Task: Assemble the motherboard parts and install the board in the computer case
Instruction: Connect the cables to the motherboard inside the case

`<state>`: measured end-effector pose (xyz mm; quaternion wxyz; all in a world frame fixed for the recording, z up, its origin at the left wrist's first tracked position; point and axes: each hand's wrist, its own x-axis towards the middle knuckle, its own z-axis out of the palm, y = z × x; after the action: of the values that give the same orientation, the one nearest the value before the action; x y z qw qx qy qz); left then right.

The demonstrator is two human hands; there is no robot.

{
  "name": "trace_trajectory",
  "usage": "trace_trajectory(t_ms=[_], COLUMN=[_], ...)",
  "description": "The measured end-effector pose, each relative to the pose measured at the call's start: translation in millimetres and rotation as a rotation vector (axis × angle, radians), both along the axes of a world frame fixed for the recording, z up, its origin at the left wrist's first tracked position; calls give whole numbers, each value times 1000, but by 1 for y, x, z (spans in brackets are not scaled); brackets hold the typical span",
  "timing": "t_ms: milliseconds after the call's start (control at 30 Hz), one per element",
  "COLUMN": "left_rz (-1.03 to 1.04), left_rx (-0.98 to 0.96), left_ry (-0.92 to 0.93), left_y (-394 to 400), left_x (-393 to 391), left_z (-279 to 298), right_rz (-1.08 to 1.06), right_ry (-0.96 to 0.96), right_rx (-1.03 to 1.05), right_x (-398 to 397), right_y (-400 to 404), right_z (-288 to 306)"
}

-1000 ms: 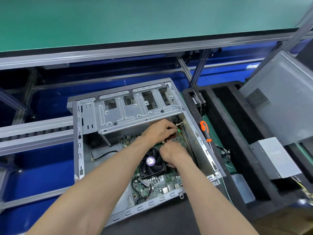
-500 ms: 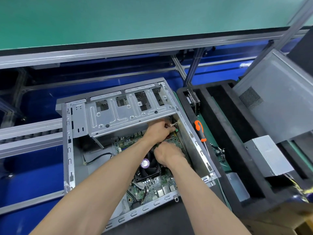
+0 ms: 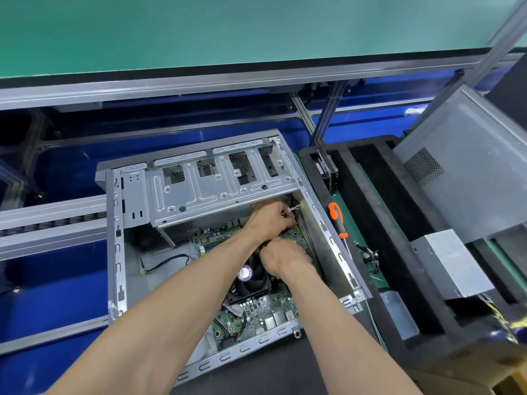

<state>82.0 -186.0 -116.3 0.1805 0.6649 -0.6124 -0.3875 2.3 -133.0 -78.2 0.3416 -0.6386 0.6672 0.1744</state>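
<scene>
Fingertips and what they hold are out of sight

Both hands, left hand (image 3: 269,219) and right hand (image 3: 283,256), curl over the motherboard (image 3: 251,309), so each grip and anything in it cannot be told. The forearms cover much of the board, and the fan (image 3: 251,279) shows only in part. The yellow wires (image 3: 510,323) at the right edge are blurred.
</scene>
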Motion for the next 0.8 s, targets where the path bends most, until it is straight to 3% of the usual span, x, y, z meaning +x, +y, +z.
trace_trajectory(t_ms=[800], left_rz=[-26], left_rx=[-24], left_ry=[-64], left_y=[-7], left_x=[-4], left_z=[-9], right_rz=[37], right_ry=[14], right_rx=[-24], right_x=[0], right_y=[-2], right_z=[-5])
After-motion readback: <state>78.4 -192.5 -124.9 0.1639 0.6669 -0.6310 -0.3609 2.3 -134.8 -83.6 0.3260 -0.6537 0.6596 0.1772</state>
